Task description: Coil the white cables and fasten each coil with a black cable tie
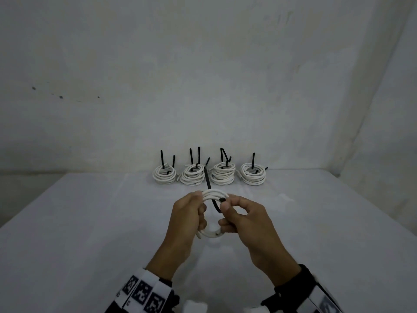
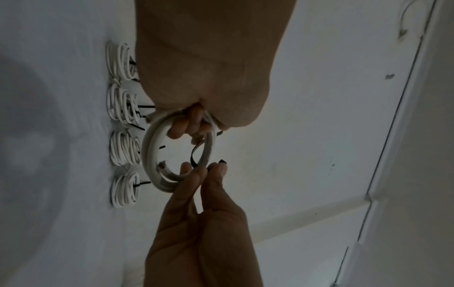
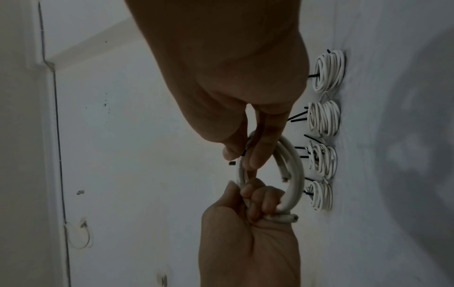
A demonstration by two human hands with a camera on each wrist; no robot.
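White cable coil: held above the table, near its middle, between both hands. At the far edge of the table, 4 finished coils stand in 1 row, each with black tie tails pointing up.

Grip state:
- Left hand: fingers curled through the ring and wrapped round its turns.
- Right hand: thumb and forefinger pinch the black cable tie where it crosses the top right of the coil; the other fingers curl under the lower turns.

The tie runs over the turns, 1 tail rising behind the coil, and appears not yet locked.

Risks from here:
- If the left hand loosens, the stiff turns are likely to spring apart and the ring will open.
- If the pinch slips, the tail may back out, or the tie may catch only some turns.
- A loose cable end juts inside the ring and could stay outside the tie.

View differences: the head view shows the rising tail and the full row. The left wrist view shows the tie looping inside the ring and that loose end. The right wrist view shows a 2nd cable end beside the left fingers.
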